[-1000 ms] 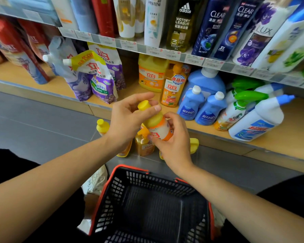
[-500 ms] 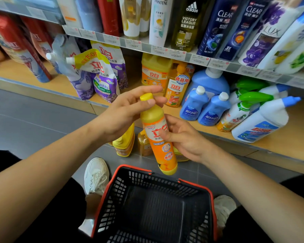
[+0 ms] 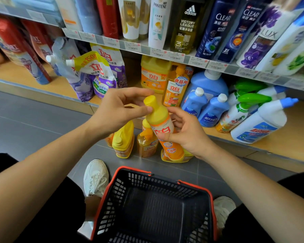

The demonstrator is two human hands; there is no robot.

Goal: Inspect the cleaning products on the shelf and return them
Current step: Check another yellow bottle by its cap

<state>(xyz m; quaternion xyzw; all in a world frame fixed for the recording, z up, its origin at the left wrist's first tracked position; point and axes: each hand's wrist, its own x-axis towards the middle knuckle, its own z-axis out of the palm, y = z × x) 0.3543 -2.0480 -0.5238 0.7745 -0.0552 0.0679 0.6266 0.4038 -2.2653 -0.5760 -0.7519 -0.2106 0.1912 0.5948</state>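
1. Your left hand (image 3: pixel 116 111), in the centre of the frame, pinches the top of the orange detergent bottle (image 3: pixel 161 118). The thumb lies against the neck just under the yellow cap (image 3: pixel 149 100), and the index finger reaches over the cap. The other fingers are only loosely bent.
2. Your right hand (image 3: pixel 186 134), a little right of centre, grips the body of the same bottle. The thumb presses on the white label and the fingers curl round behind it.
3. The bottle is tilted, with the cap up and to the left and the base down and to the right. It is in front of the lower shelf (image 3: pixel 270 144), not on it.
4. Below your hands, a yellow bottle (image 3: pixel 123 142) and an amber pump bottle (image 3: pixel 146 146) stand on the grey floor (image 3: pixel 33 123). I cannot tell whether the base of the held bottle touches anything there.
5. On the lower shelf, right of centre, there are two small blue bottles (image 3: pixel 194 102) and a white bottle with a blue nozzle (image 3: pixel 258 123).
6. At the bottom centre, the black basket with a red rim (image 3: pixel 135 170) stands between your white shoes (image 3: pixel 95 176).
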